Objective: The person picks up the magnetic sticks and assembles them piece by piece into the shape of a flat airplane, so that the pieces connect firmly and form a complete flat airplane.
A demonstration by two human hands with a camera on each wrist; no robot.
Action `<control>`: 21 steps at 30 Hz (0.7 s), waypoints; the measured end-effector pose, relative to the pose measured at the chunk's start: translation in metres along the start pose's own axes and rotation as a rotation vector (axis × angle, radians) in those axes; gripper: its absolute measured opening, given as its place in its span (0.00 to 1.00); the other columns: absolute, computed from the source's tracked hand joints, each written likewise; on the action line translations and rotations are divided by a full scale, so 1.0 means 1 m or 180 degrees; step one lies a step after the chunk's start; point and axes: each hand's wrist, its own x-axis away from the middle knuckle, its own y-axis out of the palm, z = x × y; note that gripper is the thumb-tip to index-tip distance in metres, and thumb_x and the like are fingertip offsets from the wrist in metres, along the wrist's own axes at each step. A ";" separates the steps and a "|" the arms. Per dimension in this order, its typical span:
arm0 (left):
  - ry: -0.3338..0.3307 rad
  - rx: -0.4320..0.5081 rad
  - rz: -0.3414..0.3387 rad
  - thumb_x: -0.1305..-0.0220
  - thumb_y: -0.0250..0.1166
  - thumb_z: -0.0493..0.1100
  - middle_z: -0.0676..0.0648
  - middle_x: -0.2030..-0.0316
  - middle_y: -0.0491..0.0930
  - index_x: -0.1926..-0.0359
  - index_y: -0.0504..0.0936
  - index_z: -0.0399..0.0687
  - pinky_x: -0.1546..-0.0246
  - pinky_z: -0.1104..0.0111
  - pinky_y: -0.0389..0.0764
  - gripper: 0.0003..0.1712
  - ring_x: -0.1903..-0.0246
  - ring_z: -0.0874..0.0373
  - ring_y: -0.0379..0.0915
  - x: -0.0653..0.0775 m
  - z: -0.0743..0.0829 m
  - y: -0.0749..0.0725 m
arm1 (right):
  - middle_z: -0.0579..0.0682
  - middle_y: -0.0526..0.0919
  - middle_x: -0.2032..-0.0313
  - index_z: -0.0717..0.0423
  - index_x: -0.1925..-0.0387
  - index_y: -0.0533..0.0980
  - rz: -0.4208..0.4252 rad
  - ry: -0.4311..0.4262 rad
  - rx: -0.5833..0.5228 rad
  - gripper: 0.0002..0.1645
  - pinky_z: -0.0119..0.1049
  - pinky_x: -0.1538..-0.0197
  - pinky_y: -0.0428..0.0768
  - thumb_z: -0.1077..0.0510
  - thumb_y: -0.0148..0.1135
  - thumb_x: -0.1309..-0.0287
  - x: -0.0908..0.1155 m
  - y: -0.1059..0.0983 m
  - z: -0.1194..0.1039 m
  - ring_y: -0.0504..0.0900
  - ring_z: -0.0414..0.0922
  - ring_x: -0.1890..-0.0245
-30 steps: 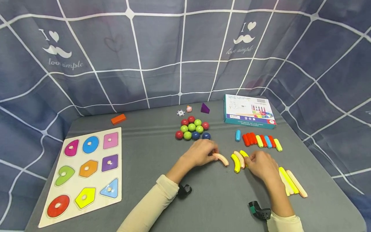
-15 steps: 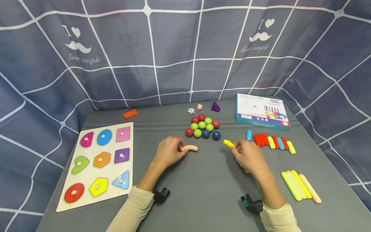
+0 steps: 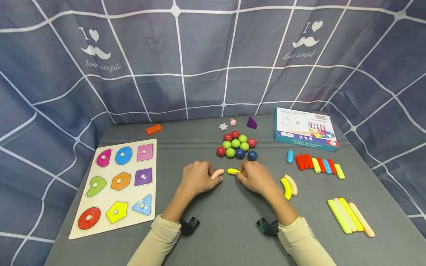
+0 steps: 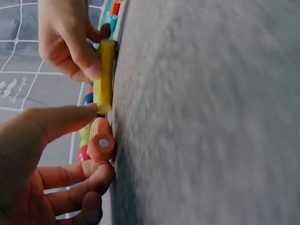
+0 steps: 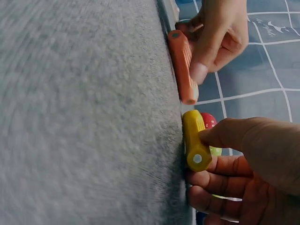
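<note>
Near the middle of the table, my left hand (image 3: 198, 179) holds a curved peach-coloured piece (image 3: 217, 173) between thumb and fingers. Facing it, my right hand (image 3: 256, 177) pinches a curved yellow piece (image 3: 233, 171). A small gap separates the two pieces in the head view. In the left wrist view the peach piece (image 4: 101, 140) shows a pale round dot on its end. The yellow piece (image 5: 196, 140) has a similar dot in the right wrist view. Another yellow curved piece (image 3: 286, 188) and a peach curved piece (image 3: 291, 184) lie side by side to the right of my right hand.
Red, green and blue balls (image 3: 235, 144) cluster beyond the hands. A wooden shape puzzle board (image 3: 151, 207) lies left. On the right are a cardboard box (image 3: 304, 127), a row of short coloured pieces (image 3: 319, 165) and several long sticks (image 3: 349, 216). An orange block (image 3: 154, 129) lies at the back.
My left hand has moved left with the peach piece. My right hand has picked up a yellow piece from beside the other curved pieces and brought it left, close to the peach one.
</note>
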 end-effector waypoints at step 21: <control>0.0539 0.0527 -0.0301 0.52 0.71 0.51 0.59 0.83 0.73 0.59 0.83 0.53 0.84 0.70 0.66 0.17 0.85 0.68 0.66 -0.012 0.004 0.008 | 0.45 0.79 0.64 0.54 0.57 0.81 0.0545 -0.0875 -0.0743 0.11 0.34 0.67 0.71 0.59 0.67 0.44 -0.008 0.009 0.009 0.72 0.38 0.71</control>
